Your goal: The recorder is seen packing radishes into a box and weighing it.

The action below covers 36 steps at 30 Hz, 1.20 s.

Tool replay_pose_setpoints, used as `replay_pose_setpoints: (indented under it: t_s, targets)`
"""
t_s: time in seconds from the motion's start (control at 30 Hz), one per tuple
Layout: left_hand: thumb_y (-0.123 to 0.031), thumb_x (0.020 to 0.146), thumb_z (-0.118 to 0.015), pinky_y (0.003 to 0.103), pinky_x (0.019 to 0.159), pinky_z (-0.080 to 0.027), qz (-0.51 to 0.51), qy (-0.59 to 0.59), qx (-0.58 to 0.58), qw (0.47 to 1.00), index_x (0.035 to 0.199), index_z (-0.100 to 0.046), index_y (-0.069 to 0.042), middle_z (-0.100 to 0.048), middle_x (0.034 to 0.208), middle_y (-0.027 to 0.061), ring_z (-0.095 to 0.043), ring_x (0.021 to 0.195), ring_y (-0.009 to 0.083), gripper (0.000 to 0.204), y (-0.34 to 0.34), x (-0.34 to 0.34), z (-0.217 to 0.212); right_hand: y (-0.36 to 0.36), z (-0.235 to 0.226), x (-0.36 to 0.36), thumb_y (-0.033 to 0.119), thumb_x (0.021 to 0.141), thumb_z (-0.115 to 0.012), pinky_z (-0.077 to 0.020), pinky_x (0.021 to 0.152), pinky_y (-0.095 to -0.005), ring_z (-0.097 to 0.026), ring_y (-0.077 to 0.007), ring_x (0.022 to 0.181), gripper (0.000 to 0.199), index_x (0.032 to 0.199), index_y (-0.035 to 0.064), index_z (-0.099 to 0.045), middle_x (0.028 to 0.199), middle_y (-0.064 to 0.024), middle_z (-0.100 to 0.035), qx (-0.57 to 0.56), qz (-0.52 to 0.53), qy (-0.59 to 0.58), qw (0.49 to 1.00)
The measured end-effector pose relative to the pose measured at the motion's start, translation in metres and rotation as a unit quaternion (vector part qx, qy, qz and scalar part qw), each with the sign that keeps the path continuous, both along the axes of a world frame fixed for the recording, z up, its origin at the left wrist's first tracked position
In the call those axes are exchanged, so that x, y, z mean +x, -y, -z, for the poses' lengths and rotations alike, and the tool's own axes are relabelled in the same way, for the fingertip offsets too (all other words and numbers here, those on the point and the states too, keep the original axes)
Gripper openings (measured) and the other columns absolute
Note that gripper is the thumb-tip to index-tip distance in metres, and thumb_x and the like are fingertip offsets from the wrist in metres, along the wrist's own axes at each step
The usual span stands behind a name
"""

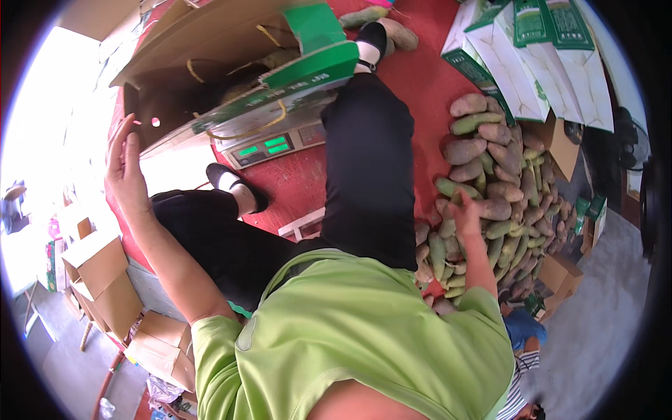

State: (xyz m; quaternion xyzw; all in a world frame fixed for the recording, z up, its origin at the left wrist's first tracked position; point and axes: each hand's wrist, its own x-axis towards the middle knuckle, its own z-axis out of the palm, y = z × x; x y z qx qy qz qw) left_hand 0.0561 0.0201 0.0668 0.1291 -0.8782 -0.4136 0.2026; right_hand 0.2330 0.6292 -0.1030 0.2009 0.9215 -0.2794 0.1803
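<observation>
My left hand is raised beside the left wall of an open cardboard carton, its fingers stretched out and holding nothing. The carton has green-and-white printing and yellow cord handles, and rests on a scale with lit green displays. Its contents are mostly in shadow. On my right, a large heap of green and brownish-pink long radishes covers the red floor covering. At the heap's near-left side my right hand is closed on a green radish; the hand partly covers it.
Folded white-and-green cartons stand at the far right. Brown boxes sit at the left. A small low stool is between my legs. Another person is at the lower right. Several radishes lie beyond my right foot.
</observation>
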Motion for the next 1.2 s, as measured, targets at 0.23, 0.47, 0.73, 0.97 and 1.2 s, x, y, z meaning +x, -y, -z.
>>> replay_pose_setpoints:
  t_s: [0.23, 0.47, 0.73, 0.97, 1.2]
  targets:
    - [-0.011, 0.089, -0.059, 0.031, 0.099, -0.039, -0.001, 0.044, -0.029, 0.999, 0.115, -0.066, -0.007, -0.062, 0.119, 0.0084, -0.054, 0.116, 0.0194, 0.028, -0.006, 0.008, -0.016, 0.085, -0.191, -0.154, -0.005, 0.082, -0.06, -0.0389, 0.101, -0.0318, -0.051, -0.0171, 0.114, 0.047, 0.128, 0.0024, -0.051, 0.122, -0.0063, -0.056, -0.187, -0.029, -0.327, 0.926]
    - [-0.011, 0.086, -0.062, 0.031, 0.098, -0.039, 0.01, 0.035, -0.001, 0.999, 0.114, -0.067, -0.007, -0.061, 0.12, 0.0084, -0.053, 0.117, 0.02, 0.029, -0.002, 0.012, -0.015, 0.184, -0.269, -0.251, -0.002, 0.089, -0.053, -0.0375, 0.104, -0.0398, -0.053, -0.0281, 0.116, 0.037, 0.126, -0.0063, -0.047, 0.121, -0.0189, -0.057, -0.436, -0.123, -0.494, 0.742]
    - [-0.015, 0.085, -0.064, 0.03, 0.091, -0.045, 0.011, 0.017, -0.001, 1.0, 0.114, -0.068, -0.011, -0.061, 0.12, 0.0097, -0.055, 0.116, 0.0207, 0.029, 0.007, 0.005, -0.008, 0.301, -0.206, -0.31, -0.001, 0.086, -0.061, -0.0487, 0.081, -0.0237, -0.06, -0.0129, 0.093, 0.026, 0.11, 0.001, -0.051, 0.103, -0.0079, -0.061, -0.537, -0.166, -0.338, 0.755]
    - [-0.022, 0.087, -0.065, 0.03, 0.092, -0.045, -0.02, -0.011, -0.015, 1.0, 0.111, -0.069, -0.013, -0.062, 0.119, 0.0085, -0.058, 0.112, 0.0202, 0.026, 0.012, 0.005, 0.0, 0.214, -0.162, -0.282, 0.008, 0.088, -0.063, -0.0483, 0.084, -0.0263, -0.06, -0.0136, 0.103, 0.029, 0.114, -0.0022, -0.057, 0.111, -0.0097, -0.064, -0.385, -0.082, -0.353, 0.849]
    - [-0.027, 0.089, -0.066, 0.03, 0.091, -0.045, -0.059, -0.077, -0.006, 0.995, 0.107, -0.071, -0.012, -0.068, 0.106, 0.0055, -0.061, 0.104, 0.018, 0.024, 0.013, 0.007, 0.003, 0.152, -0.097, -0.24, 0.007, 0.088, -0.063, -0.0462, 0.075, -0.0216, -0.06, -0.0094, 0.093, 0.022, 0.109, 0.0016, -0.06, 0.103, -0.004, -0.066, -0.341, 0.057, -0.251, 0.904]
